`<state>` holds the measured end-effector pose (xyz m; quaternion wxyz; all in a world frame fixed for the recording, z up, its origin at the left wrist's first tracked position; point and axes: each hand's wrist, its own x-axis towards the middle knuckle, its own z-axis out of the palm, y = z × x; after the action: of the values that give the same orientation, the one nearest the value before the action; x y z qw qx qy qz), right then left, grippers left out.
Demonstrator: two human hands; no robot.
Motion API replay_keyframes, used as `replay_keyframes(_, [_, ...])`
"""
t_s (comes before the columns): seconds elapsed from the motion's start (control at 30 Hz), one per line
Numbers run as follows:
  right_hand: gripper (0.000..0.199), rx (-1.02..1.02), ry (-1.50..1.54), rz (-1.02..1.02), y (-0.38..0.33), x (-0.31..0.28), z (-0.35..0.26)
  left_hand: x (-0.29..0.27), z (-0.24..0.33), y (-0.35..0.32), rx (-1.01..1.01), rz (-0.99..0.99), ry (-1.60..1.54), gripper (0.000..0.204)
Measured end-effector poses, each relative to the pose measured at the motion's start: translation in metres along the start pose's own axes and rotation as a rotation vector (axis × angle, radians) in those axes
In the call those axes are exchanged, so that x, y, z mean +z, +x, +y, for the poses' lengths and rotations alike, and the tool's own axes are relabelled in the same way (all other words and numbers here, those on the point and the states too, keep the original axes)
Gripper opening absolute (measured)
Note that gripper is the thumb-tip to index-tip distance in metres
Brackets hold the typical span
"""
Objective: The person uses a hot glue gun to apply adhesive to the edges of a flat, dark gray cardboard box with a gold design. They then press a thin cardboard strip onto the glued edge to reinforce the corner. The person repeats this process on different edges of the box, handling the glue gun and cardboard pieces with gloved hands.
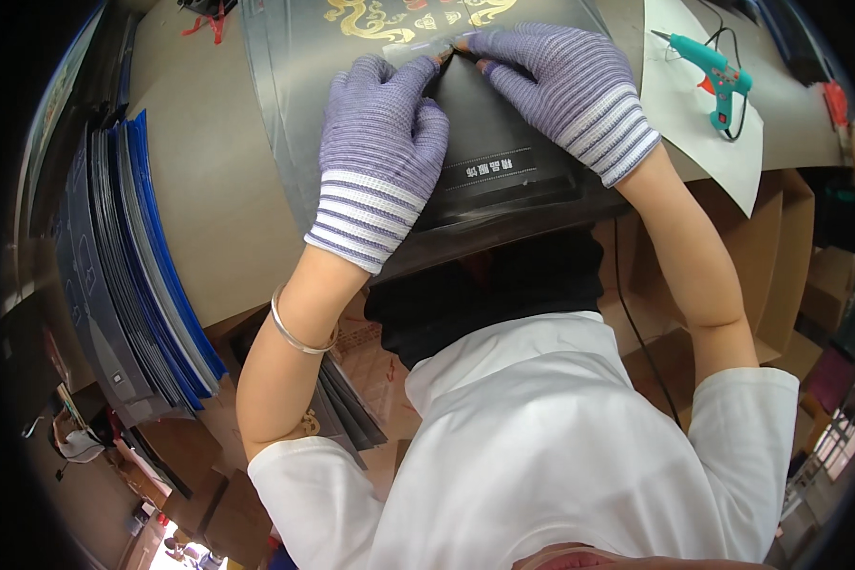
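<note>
A black plastic sheet or bag (484,123), with gold ornaments near its far end and a small white printed band at its near end, lies flat on the table. My left hand (380,128), in a purple knitted glove with a white striped cuff, has its fingers bent at the bag's middle. There its bare index fingertip pinches a small raised dark fold. My right hand (570,85), gloved alike, comes in from the right, its bare index and thumb tips at the same fold. The fingertips of both hands nearly meet beside a clear strip (404,52).
A teal glue gun (712,76) lies on a white sheet (746,161) at the right, its cord trailing. Dark and blue folded bags (133,266) stand stacked at the table's left edge. Cardboard boxes (769,256) sit below right. Red ribbon (209,24) lies far left.
</note>
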<state>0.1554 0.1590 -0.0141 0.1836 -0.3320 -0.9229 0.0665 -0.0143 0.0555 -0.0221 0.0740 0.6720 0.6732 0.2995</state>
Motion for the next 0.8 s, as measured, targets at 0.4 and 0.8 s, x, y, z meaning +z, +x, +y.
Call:
replay_keyframes(0.4, [0.023, -0.039, 0.134, 0.150, -0.009, -0.010, -0.006, 0.006, -0.002, 0.000, 0.062, 0.062, 0.036, 0.032])
replay_keyframes(0.8, [0.025, 0.099, 0.037, 0.153, -0.021, 0.000, -0.003, 0.010, -0.006, -0.003, 0.058, 0.108, 0.013, 0.030])
